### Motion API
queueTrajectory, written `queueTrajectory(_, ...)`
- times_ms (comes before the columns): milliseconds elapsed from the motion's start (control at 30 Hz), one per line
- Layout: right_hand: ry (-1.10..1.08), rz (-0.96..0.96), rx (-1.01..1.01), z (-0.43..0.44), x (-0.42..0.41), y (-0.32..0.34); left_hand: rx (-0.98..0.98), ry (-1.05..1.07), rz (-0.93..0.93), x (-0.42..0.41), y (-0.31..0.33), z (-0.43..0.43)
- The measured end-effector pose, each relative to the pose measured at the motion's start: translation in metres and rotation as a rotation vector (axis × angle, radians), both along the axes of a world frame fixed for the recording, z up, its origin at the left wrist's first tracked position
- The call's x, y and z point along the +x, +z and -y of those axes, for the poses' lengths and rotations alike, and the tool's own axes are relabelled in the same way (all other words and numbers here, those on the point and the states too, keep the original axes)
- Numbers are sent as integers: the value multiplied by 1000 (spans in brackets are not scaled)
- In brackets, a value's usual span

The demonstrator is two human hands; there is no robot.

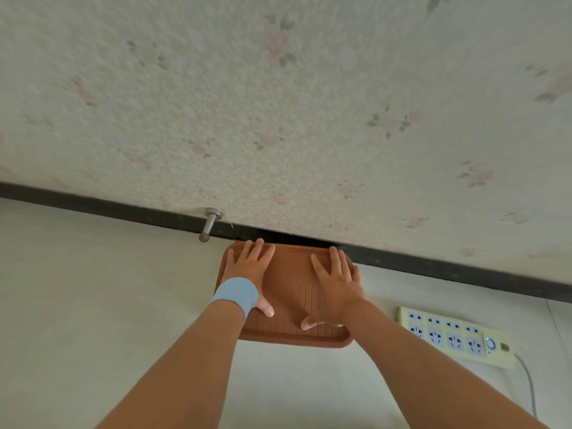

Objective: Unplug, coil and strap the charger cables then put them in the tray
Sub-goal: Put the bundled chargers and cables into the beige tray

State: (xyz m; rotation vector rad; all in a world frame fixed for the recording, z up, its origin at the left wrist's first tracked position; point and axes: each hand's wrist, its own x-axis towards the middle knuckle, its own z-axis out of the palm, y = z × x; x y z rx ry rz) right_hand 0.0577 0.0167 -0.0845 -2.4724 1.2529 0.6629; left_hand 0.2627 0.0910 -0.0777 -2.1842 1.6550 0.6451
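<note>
Nearest the camera, two bare forearms reach forward over a pale worktop [93, 305], the left one wearing a light blue wristband [236, 294]. Both hands lie palm down on a brown ribbed tray [292, 275], which sits flat on the worktop with its far edge close to the wall. The left hand [247, 267] rests on the tray's left part and the right hand [335, 283] on its right part. The fingers of both are straight and spread, and neither grasps anything. They seem only to press on the tray or steady it.

Just to the right of the tray, apart from it, lies a cream power strip [452, 332] with blue-grey sockets. Its own grey lead [527, 379] runs off toward the lower right. Every socket that shows looks free of plugs.

Farther back a black strip [93, 205] runs along the foot of the wall, with a short metal peg [210, 222] standing out of it. Above that is wallpaper [278, 103] with a faint flower pattern.

As for progress, no charger cable shows anywhere in view, neither plugged in nor coiled nor in the tray. So nothing here shows coiling, strapping or putting away as done. The cables must be out of sight, and the tray looks as if it is merely being set in place.

No brand, label or legible writing can be made out, not even on the power strip
</note>
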Motion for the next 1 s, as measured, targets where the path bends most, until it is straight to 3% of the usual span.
queueTrajectory(167,-73,75,14,-3,-9,-7,-82,71,-48,6,-12,-14)
queueTrajectory(433,-216,200,27,-25,-24,-17,-240,379,-134,-4,-26,-57)
queueTrajectory(667,-226,318,-47,-37,-36,-32,-418,377,75,-26,-43,-80)
queueTrajectory(1000,-162,252,-178,-36,-32,-39,-390,355,84,-20,-48,-68)
